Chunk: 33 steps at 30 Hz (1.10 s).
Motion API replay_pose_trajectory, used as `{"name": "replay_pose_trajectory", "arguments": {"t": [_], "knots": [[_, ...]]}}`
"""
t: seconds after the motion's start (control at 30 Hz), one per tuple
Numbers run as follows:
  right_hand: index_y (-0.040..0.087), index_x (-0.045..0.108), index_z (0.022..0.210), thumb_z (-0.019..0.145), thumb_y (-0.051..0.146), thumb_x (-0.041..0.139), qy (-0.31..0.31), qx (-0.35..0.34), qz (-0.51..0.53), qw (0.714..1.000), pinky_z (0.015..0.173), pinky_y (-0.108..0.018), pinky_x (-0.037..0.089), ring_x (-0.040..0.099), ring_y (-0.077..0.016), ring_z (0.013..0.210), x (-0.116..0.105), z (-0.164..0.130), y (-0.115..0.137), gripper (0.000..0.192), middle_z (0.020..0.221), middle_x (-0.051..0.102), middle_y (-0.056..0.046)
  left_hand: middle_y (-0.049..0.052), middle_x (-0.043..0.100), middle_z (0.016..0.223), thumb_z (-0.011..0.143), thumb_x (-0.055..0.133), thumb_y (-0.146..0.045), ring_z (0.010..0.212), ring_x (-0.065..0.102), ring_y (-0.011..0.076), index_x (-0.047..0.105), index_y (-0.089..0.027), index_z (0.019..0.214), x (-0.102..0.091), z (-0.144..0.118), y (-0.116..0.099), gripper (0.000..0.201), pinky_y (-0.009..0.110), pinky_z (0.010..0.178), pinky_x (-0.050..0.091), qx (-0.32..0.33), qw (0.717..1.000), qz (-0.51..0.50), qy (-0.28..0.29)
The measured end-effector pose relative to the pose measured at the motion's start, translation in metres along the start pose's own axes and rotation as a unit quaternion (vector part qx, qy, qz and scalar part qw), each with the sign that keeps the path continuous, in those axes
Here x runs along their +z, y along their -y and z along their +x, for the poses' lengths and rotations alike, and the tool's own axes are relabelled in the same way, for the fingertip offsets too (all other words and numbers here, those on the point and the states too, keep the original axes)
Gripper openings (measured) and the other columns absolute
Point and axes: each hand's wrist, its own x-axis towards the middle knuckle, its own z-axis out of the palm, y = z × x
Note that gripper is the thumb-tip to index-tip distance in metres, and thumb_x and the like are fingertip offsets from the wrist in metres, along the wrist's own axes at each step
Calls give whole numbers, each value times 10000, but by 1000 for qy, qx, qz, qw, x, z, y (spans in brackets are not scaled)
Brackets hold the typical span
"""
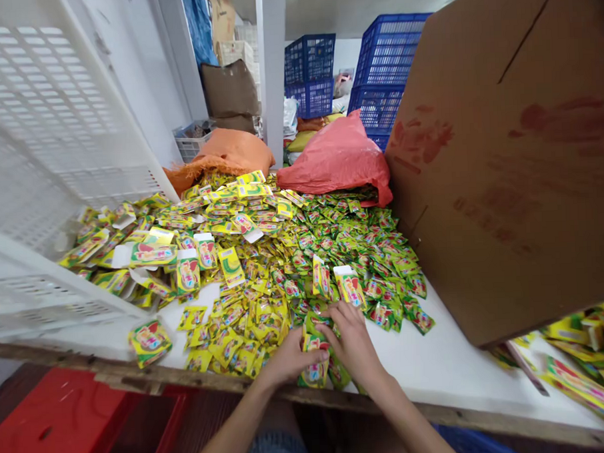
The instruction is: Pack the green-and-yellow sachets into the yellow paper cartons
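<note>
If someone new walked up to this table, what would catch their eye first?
A big heap of yellow-green packets covers the middle of the white table. On the right leans a large cardboard box. At the near edge, the left hand and right hand hold a small stack of packets.

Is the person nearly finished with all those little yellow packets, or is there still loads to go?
Still loads. Done: a few small printed cardboard boxes lie among the pile, though whether they are filled cannot be told. In hand: the left hand and right hand together grip a bunch of yellow-green foil sachets at the white table edge. Left: a wide heap of loose sachets covers the tabletop.
</note>
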Motion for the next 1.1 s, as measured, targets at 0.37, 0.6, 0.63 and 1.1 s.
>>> {"name": "replay_pose_trajectory", "arguments": {"t": [0.37, 0.6, 0.63, 1.1], "knots": [[200, 547, 831, 855, 265, 502, 62, -62, -3, 996, 719, -332, 349, 475, -194, 814, -1, 11, -3, 83, 812, 543, -31, 38, 624, 959, 628, 729, -277, 914, 536, 204, 588, -120, 1007, -4, -4, -1, 434, 297, 839, 413, 3, 999, 43, -21], [257, 644, 784, 841, 287, 501, 83, -29, 36, 996, 862, -407, 327, 385, -256, 1089, -8, -11, 7, 157, 1221, 456, -44, 65, 623, 1065, 656, 714, -300, 955, 554, 212, 546, -138, 1112, 2, -7, -5, 512, 300, 852, 424, 1, 999, -5, -40], [268, 653, 809, 841, 296, 499, 84, -16, 38, 996, 877, -419, 320, 370, -264, 1115, -8, -13, 7, 160, 1252, 441, -39, 69, 621, 1081, 656, 715, -305, 969, 551, 215, 542, -140, 1124, 2, -7, -4, 526, 305, 866, 418, 3, 999, -3, -47], [206, 512, 942, 798, 321, 554, 7, 145, 278, 950, 794, -295, 438, 555, -182, 899, 18, -34, -6, 188, 929, 595, -44, 47, 623, 940, 644, 734, -272, 865, 572, 187, 509, -159, 1058, 2, -12, -5, 484, 275, 770, 435, 5, 997, 0, -71]]}}
